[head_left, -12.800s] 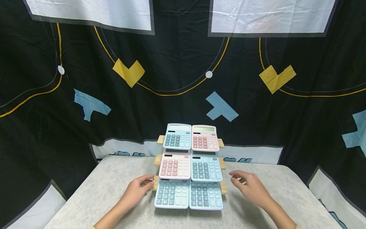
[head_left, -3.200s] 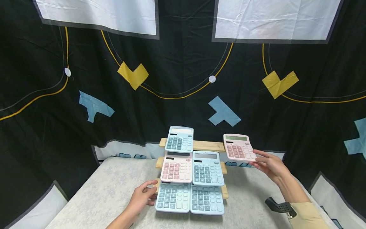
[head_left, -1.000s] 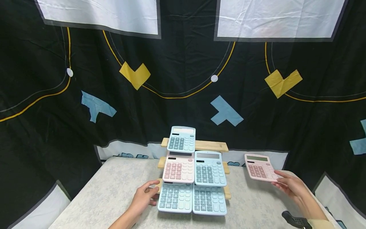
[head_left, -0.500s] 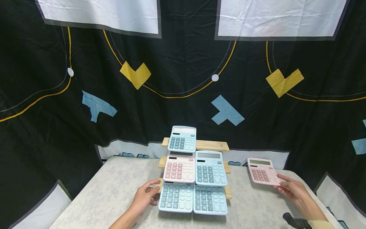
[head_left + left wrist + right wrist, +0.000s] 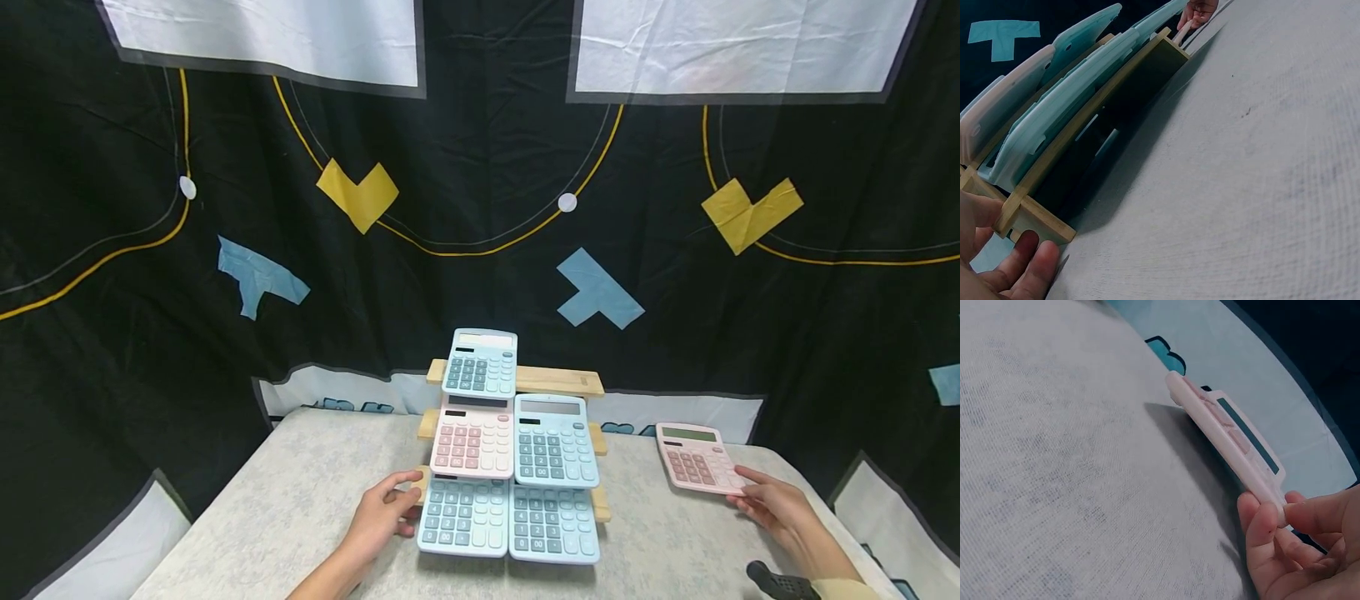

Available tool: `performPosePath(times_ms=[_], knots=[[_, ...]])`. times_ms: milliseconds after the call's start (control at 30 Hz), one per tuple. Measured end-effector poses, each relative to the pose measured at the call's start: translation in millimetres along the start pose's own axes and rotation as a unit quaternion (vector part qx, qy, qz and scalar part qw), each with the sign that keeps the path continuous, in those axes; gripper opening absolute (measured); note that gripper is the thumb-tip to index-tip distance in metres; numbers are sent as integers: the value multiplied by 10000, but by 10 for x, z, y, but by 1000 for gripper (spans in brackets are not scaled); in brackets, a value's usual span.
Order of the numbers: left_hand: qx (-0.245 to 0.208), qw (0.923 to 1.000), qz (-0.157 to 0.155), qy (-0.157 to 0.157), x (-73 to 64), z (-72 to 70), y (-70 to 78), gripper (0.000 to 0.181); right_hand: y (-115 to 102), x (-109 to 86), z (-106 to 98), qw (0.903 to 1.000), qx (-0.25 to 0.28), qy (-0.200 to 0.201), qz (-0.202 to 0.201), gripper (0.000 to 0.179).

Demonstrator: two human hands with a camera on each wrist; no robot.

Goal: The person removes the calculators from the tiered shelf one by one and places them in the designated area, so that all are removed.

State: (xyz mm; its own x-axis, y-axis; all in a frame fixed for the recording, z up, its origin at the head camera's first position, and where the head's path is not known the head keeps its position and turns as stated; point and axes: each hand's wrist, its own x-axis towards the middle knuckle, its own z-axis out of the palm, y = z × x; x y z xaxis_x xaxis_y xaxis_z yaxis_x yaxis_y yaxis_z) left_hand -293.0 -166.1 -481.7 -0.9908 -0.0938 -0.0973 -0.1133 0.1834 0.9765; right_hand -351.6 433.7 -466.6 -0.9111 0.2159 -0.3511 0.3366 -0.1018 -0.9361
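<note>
My right hand [image 5: 776, 507] pinches a pink calculator [image 5: 699, 457] by its right edge, out over the right part of the table. In the right wrist view the calculator [image 5: 1229, 444] tilts above its own shadow, thumb on one face and fingers on the other. My left hand [image 5: 378, 512] grips the left end of a tiered wooden rack [image 5: 1044, 222]. On the rack's left side sit a light blue calculator [image 5: 480, 362] on top, a pink one [image 5: 471, 442] below and a blue one [image 5: 462, 517] lowest. Its right side bears two blue calculators, middle [image 5: 555, 446] and bottom [image 5: 553, 525].
The upper right wooden rail [image 5: 558, 381] shows bare. Pale cloth covers the table [image 5: 285, 483]. Behind it hangs a black curtain [image 5: 465, 292] with yellow tape [image 5: 360, 196] and blue tape [image 5: 600, 287]. A black strap [image 5: 780, 581] is at my right wrist.
Earlier the pink calculator sat top right on the rack; my right hand has since carried it right and, over the last second, lowered it slightly towards the table. My left hand stays at the rack.
</note>
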Motion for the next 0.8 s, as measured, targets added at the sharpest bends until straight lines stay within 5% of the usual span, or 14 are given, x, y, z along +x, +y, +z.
performPosePath(times_ms=[800], knots=[[44, 10000, 45, -5, 0, -4, -9, 42, 101, 41, -43, 9982, -90, 569, 156, 60]])
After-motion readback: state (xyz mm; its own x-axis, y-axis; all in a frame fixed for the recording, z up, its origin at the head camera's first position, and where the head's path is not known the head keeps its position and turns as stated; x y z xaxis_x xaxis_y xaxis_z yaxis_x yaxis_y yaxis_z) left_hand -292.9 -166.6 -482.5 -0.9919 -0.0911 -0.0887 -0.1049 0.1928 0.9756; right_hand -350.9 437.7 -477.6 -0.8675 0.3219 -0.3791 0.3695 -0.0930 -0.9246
